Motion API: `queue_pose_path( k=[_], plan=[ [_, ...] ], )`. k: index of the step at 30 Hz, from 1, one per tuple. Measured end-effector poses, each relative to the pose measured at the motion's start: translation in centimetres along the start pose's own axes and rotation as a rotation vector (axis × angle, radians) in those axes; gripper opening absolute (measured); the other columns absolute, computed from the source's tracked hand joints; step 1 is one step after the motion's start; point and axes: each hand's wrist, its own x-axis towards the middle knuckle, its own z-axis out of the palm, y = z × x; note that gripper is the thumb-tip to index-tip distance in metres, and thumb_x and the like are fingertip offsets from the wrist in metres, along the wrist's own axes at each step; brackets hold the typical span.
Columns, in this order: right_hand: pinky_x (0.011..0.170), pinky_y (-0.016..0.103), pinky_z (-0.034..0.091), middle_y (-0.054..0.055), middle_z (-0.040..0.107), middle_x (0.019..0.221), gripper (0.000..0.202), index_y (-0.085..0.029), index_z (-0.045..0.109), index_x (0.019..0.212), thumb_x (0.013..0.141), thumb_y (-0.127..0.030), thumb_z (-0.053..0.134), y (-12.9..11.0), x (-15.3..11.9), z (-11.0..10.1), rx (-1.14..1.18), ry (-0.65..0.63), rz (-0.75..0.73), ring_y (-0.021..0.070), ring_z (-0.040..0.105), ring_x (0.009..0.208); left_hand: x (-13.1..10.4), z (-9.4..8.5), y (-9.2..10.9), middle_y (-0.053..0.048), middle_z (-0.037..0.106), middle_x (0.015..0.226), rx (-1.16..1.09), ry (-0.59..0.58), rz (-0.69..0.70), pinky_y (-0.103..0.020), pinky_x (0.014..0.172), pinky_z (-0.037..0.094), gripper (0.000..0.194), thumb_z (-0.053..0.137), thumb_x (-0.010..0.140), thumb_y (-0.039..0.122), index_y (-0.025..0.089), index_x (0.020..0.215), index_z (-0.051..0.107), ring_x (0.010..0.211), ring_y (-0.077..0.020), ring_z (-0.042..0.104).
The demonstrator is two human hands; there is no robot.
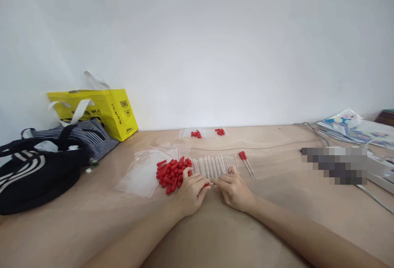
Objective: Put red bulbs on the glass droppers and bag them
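My left hand (192, 192) is closed in a pinch on a red rubber dropper bulb (207, 184). Facing it, my right hand (235, 190) pinches a thin glass dropper tube (212, 184), mostly covered by the fingers. The tube's end meets the bulb's mouth; whether it is inside, I cannot tell. Beside my left hand lies a heap of red rubber bulbs (172, 173), partly on clear plastic zip bags (138, 173). Just beyond both hands, a row of glass tubes (212, 165) lies side by side. Right of the row rest two droppers with bulbs fitted (246, 161).
Farther back is a clear bag (206, 133) with red bulbs and tubes. At left stand a yellow bag (120, 116), a striped bag (95, 138) and a black bag (46, 177). On the right are a white power strip (380, 173), cables and printed sheets (344, 122).
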Motion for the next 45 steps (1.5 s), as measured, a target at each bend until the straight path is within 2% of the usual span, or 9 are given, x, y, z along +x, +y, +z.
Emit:
queue_pose_path(
  k=[4, 8, 12, 16, 23, 29, 38, 41, 45],
  plan=[
    [0.064, 0.027, 0.021, 0.0, 0.052, 0.058, 0.027, -0.014, 0.057, 0.076, 0.08, -0.005, 0.032, 0.4, 0.0, 0.0, -0.007, -0.003, -0.003, 0.0099, 0.041, 0.055, 0.1, -0.1, -0.4, 0.001, 0.061, 0.071, -0.034, 0.006, -0.03, -0.038, 0.089, 0.018, 0.021, 0.037, 0.086, 0.022, 0.019, 0.075, 0.054, 0.072, -0.0136, 0.052],
    [0.069, 0.028, 0.022, 0.0, 0.056, 0.063, 0.021, -0.015, 0.058, 0.085, 0.085, -0.014, 0.036, 1.0, -0.4, -0.5, 0.002, 0.0, 0.024, 0.0099, 0.045, 0.06, -0.1, -0.3, -1.0, 0.003, 0.064, 0.075, -0.043, 0.054, -0.058, -0.04, 0.091, 0.014, 0.013, 0.046, 0.084, 0.028, 0.022, 0.082, 0.058, 0.078, -0.0148, 0.052],
    [0.071, 0.029, 0.023, 0.001, 0.059, 0.069, 0.019, -0.016, 0.057, 0.089, 0.086, -0.018, 0.038, 1.3, -0.8, -1.0, 0.018, -0.025, 0.037, 0.0108, 0.048, 0.065, -0.2, -0.5, -1.2, 0.004, 0.065, 0.074, -0.016, 0.061, -0.06, -0.041, 0.09, 0.014, 0.011, 0.049, 0.082, 0.026, 0.025, 0.083, 0.059, 0.078, -0.0151, 0.052],
    [0.072, 0.03, 0.023, 0.002, 0.058, 0.067, 0.022, -0.015, 0.057, 0.088, 0.086, -0.015, 0.035, 1.1, -0.8, -1.1, 0.017, -0.022, 0.024, 0.0109, 0.047, 0.063, -0.1, -0.5, -0.8, 0.004, 0.065, 0.077, -0.013, 0.059, -0.057, -0.041, 0.088, 0.015, 0.01, 0.05, 0.081, 0.025, 0.025, 0.083, 0.06, 0.079, -0.0153, 0.052],
    [0.066, 0.028, 0.024, 0.0, 0.052, 0.059, 0.025, -0.014, 0.058, 0.08, 0.085, -0.014, 0.034, 0.8, -0.6, -0.4, 0.022, 0.038, 0.022, 0.0101, 0.04, 0.056, 0.3, -0.1, -0.5, 0.003, 0.062, 0.065, -0.019, 0.128, -0.035, -0.041, 0.087, 0.017, 0.016, 0.048, 0.081, 0.025, 0.021, 0.071, 0.059, 0.073, -0.0148, 0.051],
    [0.065, 0.027, 0.023, -0.001, 0.048, 0.056, 0.025, -0.015, 0.057, 0.075, 0.084, -0.013, 0.034, 1.0, -0.8, -0.2, 0.02, 0.018, -0.003, 0.0096, 0.038, 0.055, 0.1, 0.2, -0.4, 0.003, 0.062, 0.065, -0.027, 0.099, -0.006, -0.039, 0.086, 0.019, 0.016, 0.046, 0.081, 0.023, 0.021, 0.071, 0.058, 0.074, -0.0146, 0.05],
    [0.071, 0.03, 0.023, 0.002, 0.055, 0.07, 0.022, -0.016, 0.057, 0.089, 0.083, -0.011, 0.037, 1.1, -0.1, -1.0, -0.058, -0.056, 0.01, 0.0117, 0.045, 0.067, 0.4, -0.2, -0.4, 0.003, 0.065, 0.071, -0.017, 0.17, -0.09, -0.04, 0.087, 0.018, 0.014, 0.047, 0.081, 0.025, 0.022, 0.074, 0.058, 0.076, -0.0154, 0.052],
    [0.07, 0.031, 0.024, 0.003, 0.057, 0.073, 0.022, -0.019, 0.059, 0.089, 0.079, -0.012, 0.041, 1.7, -0.2, -1.2, -0.151, -0.028, 0.076, 0.0144, 0.045, 0.071, 0.3, -0.2, -0.7, 0.001, 0.065, 0.081, 0.045, 0.197, -0.126, -0.04, 0.086, 0.02, 0.013, 0.047, 0.081, 0.027, 0.023, 0.086, 0.058, 0.083, -0.0177, 0.052],
    [0.068, 0.028, 0.028, 0.006, 0.059, 0.076, 0.023, -0.016, 0.061, 0.087, 0.08, -0.014, 0.039, 4.0, -0.6, -1.3, -0.234, 0.034, 0.361, 0.0164, 0.049, 0.074, 0.1, -0.1, -1.3, -0.004, 0.063, 0.093, 0.148, 0.282, -0.22, -0.041, 0.084, 0.022, 0.024, 0.05, 0.077, 0.027, 0.023, 0.1, 0.054, 0.091, -0.0225, 0.05]
  ],
)
